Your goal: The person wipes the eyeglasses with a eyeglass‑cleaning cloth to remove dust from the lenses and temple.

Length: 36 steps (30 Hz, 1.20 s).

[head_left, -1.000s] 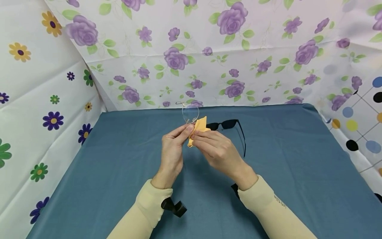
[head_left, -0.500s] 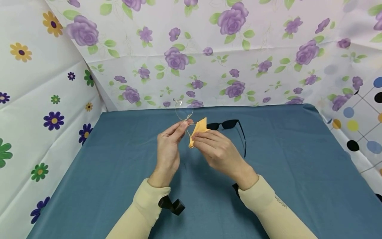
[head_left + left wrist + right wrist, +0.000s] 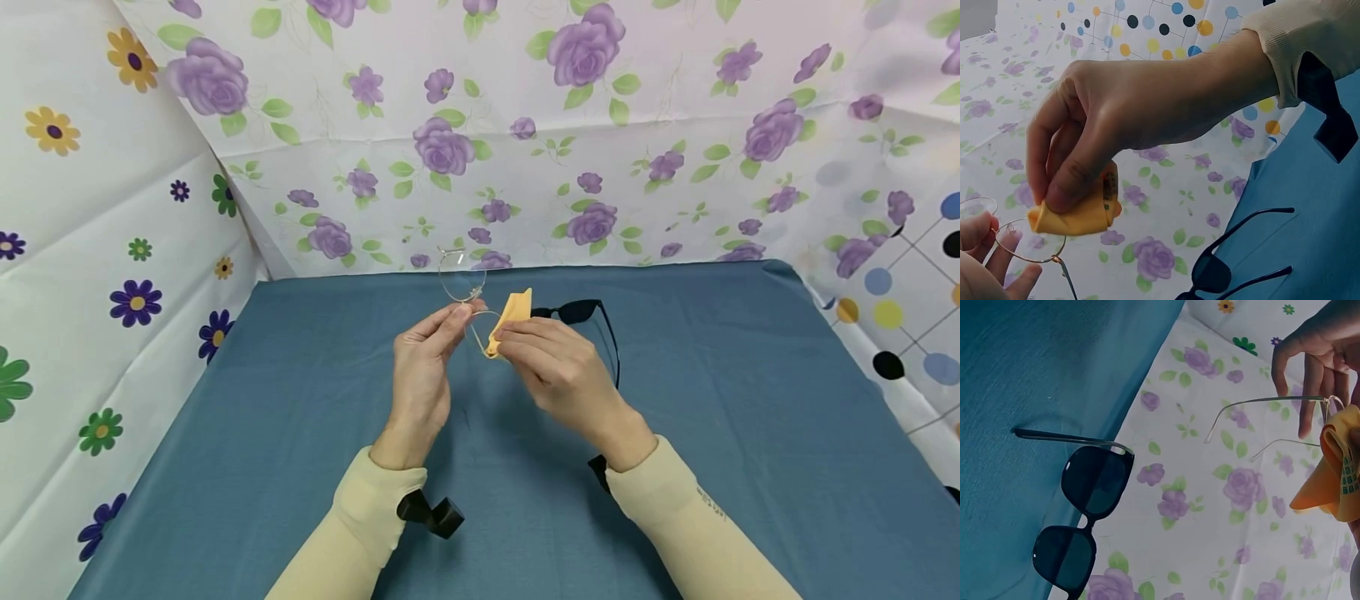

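Observation:
Thin-rimmed clear glasses (image 3: 462, 275) are held up by my left hand (image 3: 423, 375), which pinches them near the bridge with thumb and fingertips. One round lens stands above those fingers, the other lies to their right. My right hand (image 3: 573, 379) pinches a folded yellow cloth (image 3: 512, 318) at the right-hand lens. In the left wrist view the cloth (image 3: 1075, 215) wraps over part of the rim (image 3: 1019, 255). The slim temples (image 3: 1266, 400) stretch out in the right wrist view, where the cloth (image 3: 1325, 475) hides part of the frame.
Black sunglasses (image 3: 577, 312) with their temples unfolded lie on the blue tablecloth (image 3: 300, 400), just behind my right hand. Flowered white sheets (image 3: 337, 158) rise behind and at the left; a dotted sheet (image 3: 907, 317) hangs at the right.
My left hand has shifted slightly left and the glasses have tilted, showing both rims. The right hand and cloth have moved a little to the right, uncovering more of the lower rim.

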{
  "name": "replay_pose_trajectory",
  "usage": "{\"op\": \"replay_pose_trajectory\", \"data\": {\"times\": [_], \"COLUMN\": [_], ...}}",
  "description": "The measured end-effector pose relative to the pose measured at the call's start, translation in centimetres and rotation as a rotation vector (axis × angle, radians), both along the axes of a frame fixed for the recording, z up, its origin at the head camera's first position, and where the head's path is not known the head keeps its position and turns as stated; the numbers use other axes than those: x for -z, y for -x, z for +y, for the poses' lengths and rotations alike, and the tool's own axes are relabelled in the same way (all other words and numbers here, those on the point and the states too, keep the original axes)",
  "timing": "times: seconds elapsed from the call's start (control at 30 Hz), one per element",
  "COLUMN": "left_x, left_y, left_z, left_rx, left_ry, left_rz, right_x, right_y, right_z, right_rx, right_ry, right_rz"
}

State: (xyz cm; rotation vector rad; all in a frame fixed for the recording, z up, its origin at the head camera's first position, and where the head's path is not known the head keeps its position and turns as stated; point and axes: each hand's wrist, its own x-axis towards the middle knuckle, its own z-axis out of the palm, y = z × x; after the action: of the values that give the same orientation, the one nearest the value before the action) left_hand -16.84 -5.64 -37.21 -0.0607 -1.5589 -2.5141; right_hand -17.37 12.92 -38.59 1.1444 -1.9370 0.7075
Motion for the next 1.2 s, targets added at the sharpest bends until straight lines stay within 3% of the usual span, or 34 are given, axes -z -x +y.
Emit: {"op": "replay_pose_trajectory", "data": {"times": [0.2, 0.37, 0.5, 0.67, 0.77, 0.87, 1.2], "left_x": [0.1, 0.1, 0.0, 0.0, -0.1, -0.1, -0.2], "left_y": [0.0, -0.1, 0.1, 0.2, 0.1, 0.0, 0.0], "left_z": [0.0, 0.0, 0.0, -0.1, -0.1, 0.0, 0.0], "left_rx": [0.036, 0.041, 0.037, -0.035, -0.068, -0.077, -0.116], "left_ry": [-0.010, -0.018, -0.047, -0.111, -0.141, -0.158, -0.165], "left_rz": [0.003, -0.009, -0.015, 0.017, 0.035, 0.045, 0.091], "right_x": [0.1, 0.4, 0.0, -0.6, -0.5, -0.2, 0.3], "right_y": [0.5, 0.6, 0.3, 0.1, 0.0, -0.2, -0.3], "right_z": [0.2, 0.3, 0.5, 0.8, 0.6, 0.0, -0.7], "right_rx": [-0.013, -0.011, -0.049, -0.150, -0.199, -0.246, -0.287], "right_ry": [0.183, 0.299, 0.438, 0.660, 0.705, 0.712, 0.735], "right_rz": [-0.110, -0.259, -0.504, -0.854, -0.972, -1.016, -0.995]}}
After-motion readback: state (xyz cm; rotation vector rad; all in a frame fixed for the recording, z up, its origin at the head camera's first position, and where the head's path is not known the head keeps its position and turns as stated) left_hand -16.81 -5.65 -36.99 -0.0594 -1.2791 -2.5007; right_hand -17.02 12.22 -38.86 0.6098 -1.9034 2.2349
